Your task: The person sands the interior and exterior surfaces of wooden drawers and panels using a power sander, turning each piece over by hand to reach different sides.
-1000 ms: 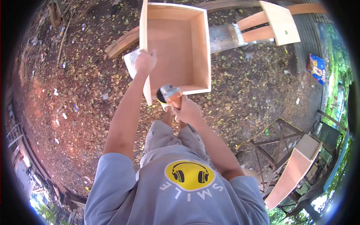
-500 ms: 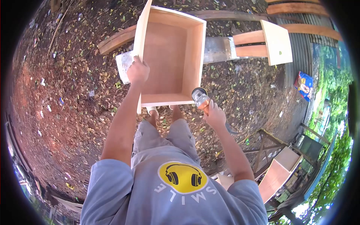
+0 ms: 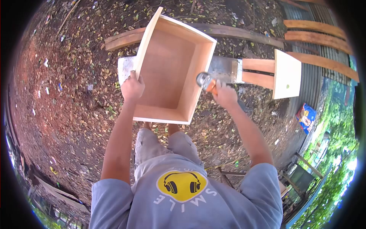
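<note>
My left hand [image 3: 132, 87] grips the front panel of an open wooden drawer box [image 3: 167, 68], at the panel's edge on the left. The box is tilted, its open side facing me. In my right hand [image 3: 225, 95] is an orange and silver angle grinder [image 3: 206, 82], its round head against or very near the box's right wall. Whether the disc touches the wood cannot be made out. Behind the box lies a metal-covered support [image 3: 223, 69], whose pale left end [image 3: 125, 68] shows beside my left hand.
To the right, another pale-fronted wooden piece [image 3: 286, 75] rests by the support. Long boards [image 3: 318, 38] lie over corrugated metal sheets [image 3: 322, 57] at the upper right. A curved beam [image 3: 126, 39] runs behind the box. A blue packet [image 3: 306, 118] lies on the leaf-strewn ground.
The drawer box has turned clockwise and now sits tilted. My right hand and the grinder have moved up along its right wall, and my left hand has shifted slightly left and down.
</note>
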